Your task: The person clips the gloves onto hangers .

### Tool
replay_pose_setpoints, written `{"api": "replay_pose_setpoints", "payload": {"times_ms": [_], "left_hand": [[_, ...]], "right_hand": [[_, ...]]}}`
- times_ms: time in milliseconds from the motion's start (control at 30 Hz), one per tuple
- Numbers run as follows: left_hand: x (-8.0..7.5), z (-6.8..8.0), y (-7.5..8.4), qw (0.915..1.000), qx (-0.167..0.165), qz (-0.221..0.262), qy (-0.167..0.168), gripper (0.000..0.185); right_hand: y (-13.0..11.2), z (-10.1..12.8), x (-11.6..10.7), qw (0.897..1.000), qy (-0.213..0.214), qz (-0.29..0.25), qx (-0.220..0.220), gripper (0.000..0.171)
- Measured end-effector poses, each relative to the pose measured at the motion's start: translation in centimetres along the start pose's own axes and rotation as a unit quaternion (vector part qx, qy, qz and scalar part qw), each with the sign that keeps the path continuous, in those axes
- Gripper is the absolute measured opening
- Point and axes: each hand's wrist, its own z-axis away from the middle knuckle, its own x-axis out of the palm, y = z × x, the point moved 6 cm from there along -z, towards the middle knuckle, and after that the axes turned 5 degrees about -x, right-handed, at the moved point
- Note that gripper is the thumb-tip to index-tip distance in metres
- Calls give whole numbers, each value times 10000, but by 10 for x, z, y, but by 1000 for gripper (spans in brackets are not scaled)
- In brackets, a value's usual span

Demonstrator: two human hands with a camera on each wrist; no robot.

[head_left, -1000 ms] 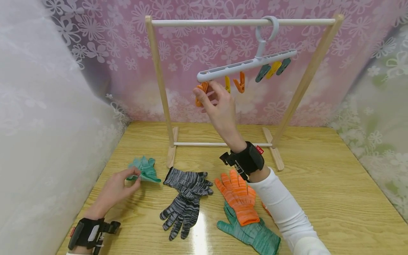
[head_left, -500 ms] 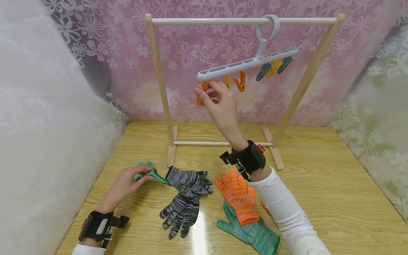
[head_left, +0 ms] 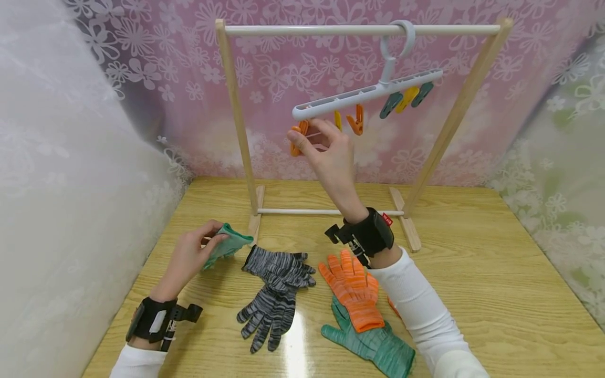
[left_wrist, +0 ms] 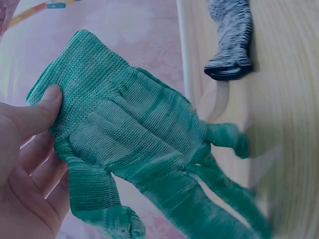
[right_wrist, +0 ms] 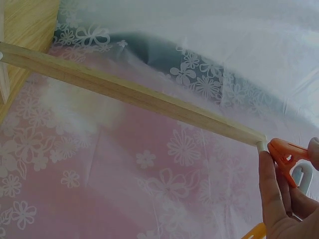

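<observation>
The green glove (head_left: 227, 245) in the left hand (head_left: 189, 258) has come up off the worktop (head_left: 472, 273): a second ago it lay flat near the left foot of the wooden rack (head_left: 236, 121) with the fingers only pinching its edge, and now it hangs lifted in the lower left of the head view, just left of the grey striped gloves (head_left: 274, 294). The left wrist view shows the thumb pressed on the knitted cuff (left_wrist: 75, 64) with the other fingers curled behind it, the glove's fingers dangling toward the wood. The right hand (head_left: 328, 152) has hardly moved; it stays raised at the centre top of the frame, pinching the orange clip (head_left: 296, 137) at the low left end of the white peg hanger (head_left: 364, 94), which hangs tilted from the rack's top rail. In the right wrist view the orange clip (right_wrist: 289, 154) sits between thumb and fingertips, though whether its mouth is squeezed apart is hard to tell from that angle. Judging by this, one hand has the clip ready while the other has the glove picked up, so the work looks to be at the point of bringing the two together. Left lying on the worktop are the grey pair, an orange glove (head_left: 354, 291) and a second green glove (head_left: 375, 346) partly under it, in the lower middle.
</observation>
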Motion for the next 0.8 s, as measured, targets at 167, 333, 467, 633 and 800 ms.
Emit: {"api": "replay_pose_setpoints", "payload": {"times_ms": [167, 333, 467, 633, 800], "left_hand": [[-2, -6, 6, 10000, 22, 50, -16, 16], [-1, -9, 13, 9999, 48, 139, 34, 15], [0, -10, 18, 9993, 156, 330, 30, 14], [4, -9, 23, 9975, 230, 663, -59, 14], [6, -11, 30, 9972, 227, 711, -57, 16]], "right_hand": [[0, 0, 0, 10000, -13, -46, -12, 27], [2, 0, 0, 10000, -24, -78, -9, 27], [1, 0, 0, 9999, -34, -110, 4, 27], [2, 0, 1, 9999, -102, -119, 49, 27], [3, -1, 1, 9997, -117, -186, 69, 27]]}}
